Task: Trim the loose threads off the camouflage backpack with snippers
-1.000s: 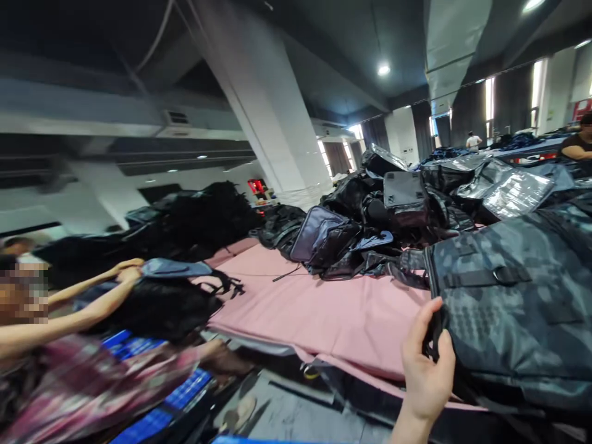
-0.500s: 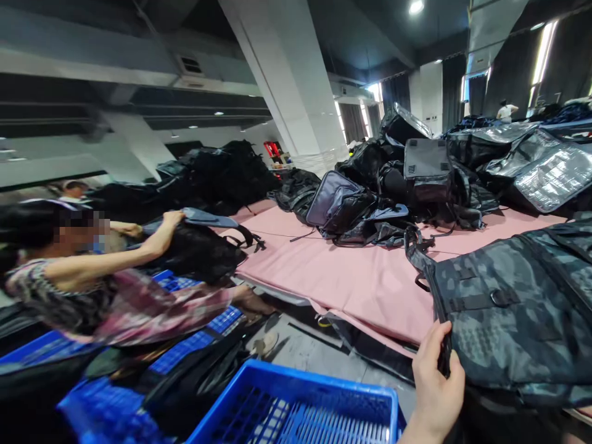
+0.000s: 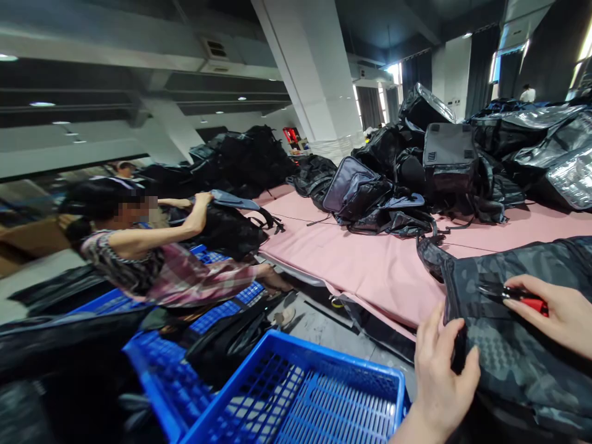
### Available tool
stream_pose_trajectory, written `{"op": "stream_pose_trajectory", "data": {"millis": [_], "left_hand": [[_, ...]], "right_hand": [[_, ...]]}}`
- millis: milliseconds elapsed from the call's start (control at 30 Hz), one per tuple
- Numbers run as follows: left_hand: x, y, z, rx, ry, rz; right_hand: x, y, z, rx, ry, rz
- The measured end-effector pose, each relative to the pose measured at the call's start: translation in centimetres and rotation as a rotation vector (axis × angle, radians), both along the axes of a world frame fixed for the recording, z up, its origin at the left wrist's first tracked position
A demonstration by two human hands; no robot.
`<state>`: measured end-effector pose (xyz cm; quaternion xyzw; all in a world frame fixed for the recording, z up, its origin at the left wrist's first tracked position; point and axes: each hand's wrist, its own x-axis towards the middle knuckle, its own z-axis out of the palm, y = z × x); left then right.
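Observation:
A dark camouflage backpack (image 3: 509,370) lies at the right on the near end of the pink-covered table. My left hand (image 3: 441,376) grips its left side edge, the thumb over the front and the other fingers around the border. In my right hand (image 3: 555,308) is a pair of snips (image 3: 536,306) with red handles, held over the backpack's front near a dark strap. The blades point left. Whether they touch the fabric I cannot tell. At the backpack's upper left corner, a strap and loop rest on the pink cloth.
Below left of my left hand stands a blue plastic crate (image 3: 342,357). A seated co-worker (image 3: 139,259) at the left handles a black bag (image 3: 231,228). Piled bags (image 3: 379,197) cover the back of the pink table (image 3: 361,265). A white column (image 3: 309,74) rises behind.
My right hand has come into view with the snips over the backpack. My left hand stays at the backpack's edge, its fingers shifted. The view has turned slightly left.

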<state>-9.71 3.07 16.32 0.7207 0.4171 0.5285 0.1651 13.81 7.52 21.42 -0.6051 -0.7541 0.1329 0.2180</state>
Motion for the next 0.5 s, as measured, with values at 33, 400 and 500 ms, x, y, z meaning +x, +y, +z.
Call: {"op": "stream_pose_trajectory", "data": {"millis": [33, 400, 500], "left_hand": [[0.4, 0.5, 0.7, 0.036, -0.004, 0.021], [3.2, 3.6, 2.1, 0.003, 0.237, 0.001], [3.0, 3.7, 1.8, -0.049, 0.112, -0.042]], "right_hand": [[0.2, 0.1, -0.1, 0.002, 0.012, -0.009], [-0.3, -1.0, 0.3, 0.036, 0.075, 0.063], [-0.1, -1.1, 0.6, 0.008, 0.114, 0.084]]}}
